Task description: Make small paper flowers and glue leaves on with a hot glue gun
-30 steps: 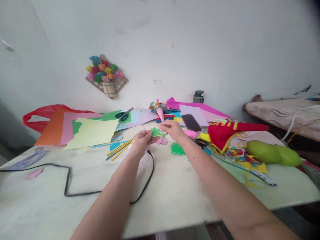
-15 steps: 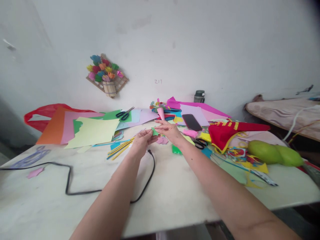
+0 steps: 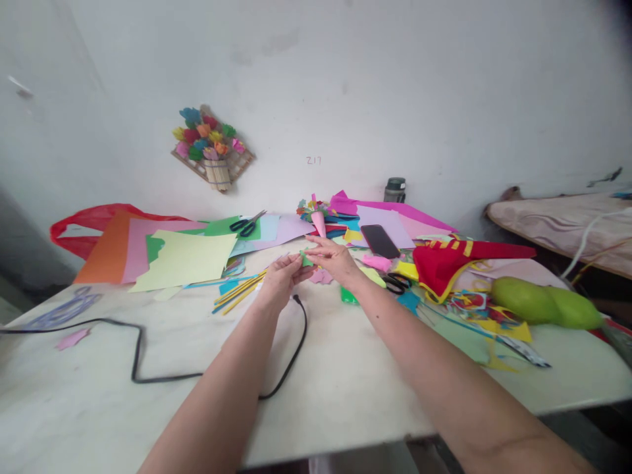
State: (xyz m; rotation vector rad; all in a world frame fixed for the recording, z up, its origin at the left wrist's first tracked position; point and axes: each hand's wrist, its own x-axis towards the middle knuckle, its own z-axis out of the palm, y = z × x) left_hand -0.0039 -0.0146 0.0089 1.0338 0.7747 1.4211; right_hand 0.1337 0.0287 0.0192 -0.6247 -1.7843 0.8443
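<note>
A small green paper piece (image 3: 305, 258) is pinched between the fingertips of my left hand (image 3: 282, 276), above the middle of the table. From the other side, my right hand (image 3: 336, 261) has its thumb and fingers closed on the same piece. Its exact outline is partly hidden by the fingers. Just under my hands lie pink paper cut-outs (image 3: 322, 276). Left of them is a bundle of yellow and blue paper sticks (image 3: 238, 294). Behind my hands a pink paper cone with colourful paper flowers (image 3: 318, 222) lies on the pile.
Coloured paper sheets (image 3: 185, 260) and scissors (image 3: 247, 225) lie at the back left. A black cable (image 3: 165, 380) crosses the front. Toward the right are a phone (image 3: 379, 241), black-handled scissors (image 3: 396, 283), red cloth (image 3: 439, 266), paper scraps and green fruit (image 3: 523, 299).
The green paper piece looks narrower now, turned or bent between my fingertips. Both hands stay in nearly the same place, and the view has shifted very slightly.
</note>
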